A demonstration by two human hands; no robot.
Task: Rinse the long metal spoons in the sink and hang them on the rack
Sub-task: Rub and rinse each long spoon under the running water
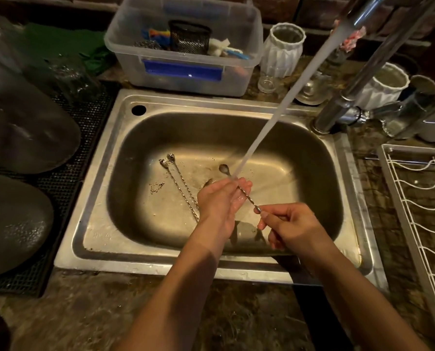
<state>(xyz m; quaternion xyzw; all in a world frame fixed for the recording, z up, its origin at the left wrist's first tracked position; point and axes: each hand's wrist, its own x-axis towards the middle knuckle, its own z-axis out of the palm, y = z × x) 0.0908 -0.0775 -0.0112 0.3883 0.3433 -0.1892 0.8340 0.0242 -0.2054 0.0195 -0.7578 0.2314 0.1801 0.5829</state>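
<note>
Your right hand (284,224) pinches one spoon (248,198) under the stream, left hand (219,201) open, rubbing it; two spoons (181,184) lie in the sink (211,268), rack (413,224) bare.

Two bare forearms enter from bottom edge, both uncovered from frame edge to wrist; no sleeve or cuff in view. Left hand (220,203) bare: no glove, ring, watch or bracelet seen. Right hand (291,225) likewise bare, wrist unadorned. Fingernails short, plain, unpainted where visible on right hand. Wet sheen on left hand's fingers and palm. Forearms slim, smooth, lightly shadowed along inner sides under dim warm light. Upper arms, torso and clothing outside camera's view.
</note>
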